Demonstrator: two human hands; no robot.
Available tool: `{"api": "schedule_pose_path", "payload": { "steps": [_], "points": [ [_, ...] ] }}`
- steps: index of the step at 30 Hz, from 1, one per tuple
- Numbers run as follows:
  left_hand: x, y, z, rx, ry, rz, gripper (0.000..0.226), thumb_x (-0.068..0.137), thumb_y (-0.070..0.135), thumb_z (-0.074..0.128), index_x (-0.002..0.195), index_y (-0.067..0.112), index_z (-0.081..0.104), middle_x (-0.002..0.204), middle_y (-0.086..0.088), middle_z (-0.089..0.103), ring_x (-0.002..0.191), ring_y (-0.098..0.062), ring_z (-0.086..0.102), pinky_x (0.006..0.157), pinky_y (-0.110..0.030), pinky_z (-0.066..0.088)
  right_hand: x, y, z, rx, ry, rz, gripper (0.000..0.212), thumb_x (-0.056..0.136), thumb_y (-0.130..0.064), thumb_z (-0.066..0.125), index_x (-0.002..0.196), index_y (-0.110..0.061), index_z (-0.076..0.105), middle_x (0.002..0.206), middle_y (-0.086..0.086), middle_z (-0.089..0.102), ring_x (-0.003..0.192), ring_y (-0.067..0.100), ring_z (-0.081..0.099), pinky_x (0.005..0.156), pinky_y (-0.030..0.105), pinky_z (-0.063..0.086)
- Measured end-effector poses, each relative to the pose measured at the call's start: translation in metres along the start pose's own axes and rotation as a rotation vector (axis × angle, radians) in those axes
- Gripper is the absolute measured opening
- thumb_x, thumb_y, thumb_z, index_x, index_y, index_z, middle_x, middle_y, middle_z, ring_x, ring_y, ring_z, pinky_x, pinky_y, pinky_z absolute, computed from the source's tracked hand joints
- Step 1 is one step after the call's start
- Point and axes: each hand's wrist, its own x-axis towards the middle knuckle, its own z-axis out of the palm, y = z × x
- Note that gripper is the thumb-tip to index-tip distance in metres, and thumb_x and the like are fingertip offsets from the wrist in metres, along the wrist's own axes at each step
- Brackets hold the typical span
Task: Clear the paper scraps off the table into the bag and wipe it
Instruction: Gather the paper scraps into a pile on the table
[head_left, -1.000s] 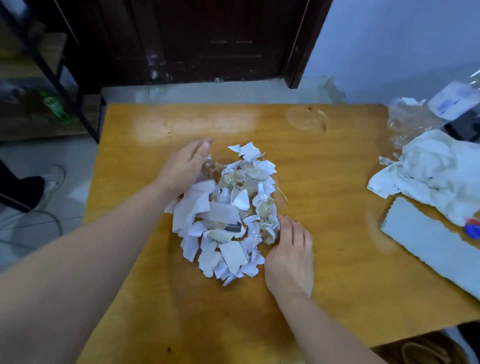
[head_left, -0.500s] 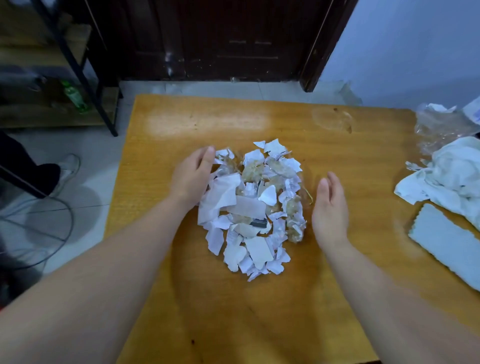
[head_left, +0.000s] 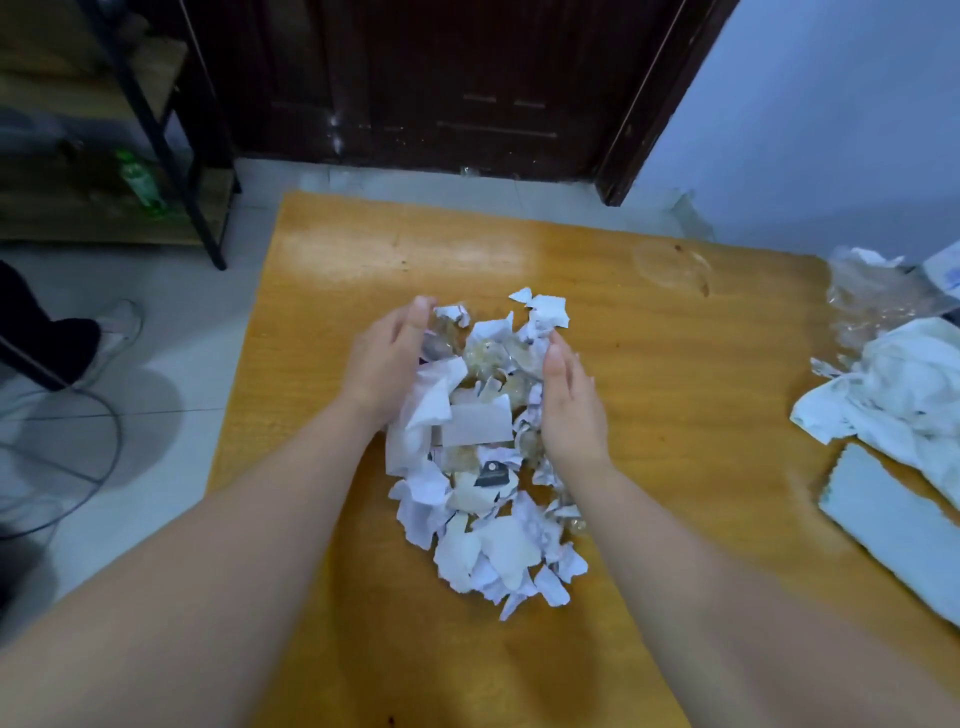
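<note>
Flanks the far half of a loose heap of torn white paper scraps (head_left: 483, 467) with the left hand (head_left: 387, 364) and right hand (head_left: 569, 410). Keeps both open, fingers straight, palms turned inward against the pile, gripping nothing. Lies mid-way on the orange-brown wooden worktop (head_left: 675, 364), well apart from the crumpled clear plastic (head_left: 862, 306) at the right edge, probably the bag. Leaves the near half of the heap outside the palms, so likely sheds small pieces on any lift. Risks further spills over the long carry rightward, or scraps sliding off the left edge to the floor.
</note>
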Motion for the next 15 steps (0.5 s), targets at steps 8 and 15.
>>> {"api": "schedule_pose_path", "payload": {
  "steps": [8, 15],
  "points": [
    [0.001, 0.003, -0.024, -0.087, -0.097, -0.051, 0.052, 0.102, 0.046, 0.023, 0.144, 0.021, 0.041, 0.148, 0.0, 0.044, 0.135, -0.017, 0.041, 0.104, -0.031, 0.036, -0.007, -0.026, 0.056, 0.163, 0.007, -0.062, 0.052, 0.096, -0.054, 0.026, 0.139, -0.03, 0.04, 0.147, -0.009, 0.041, 0.141, 0.015, 0.026, 0.116, 0.044, 0.021],
    [-0.007, -0.009, -0.051, -0.044, -0.041, -0.004, 0.051, 0.102, 0.046, 0.022, 0.137, 0.023, 0.052, 0.149, 0.005, 0.04, 0.13, -0.003, 0.035, 0.099, -0.024, 0.03, -0.015, -0.048, 0.084, 0.303, 0.001, -0.053, 0.055, 0.093, -0.058, 0.029, 0.136, -0.027, 0.045, 0.139, -0.009, 0.05, 0.132, 0.009, 0.039, 0.114, 0.039, 0.026]
  ]
}}
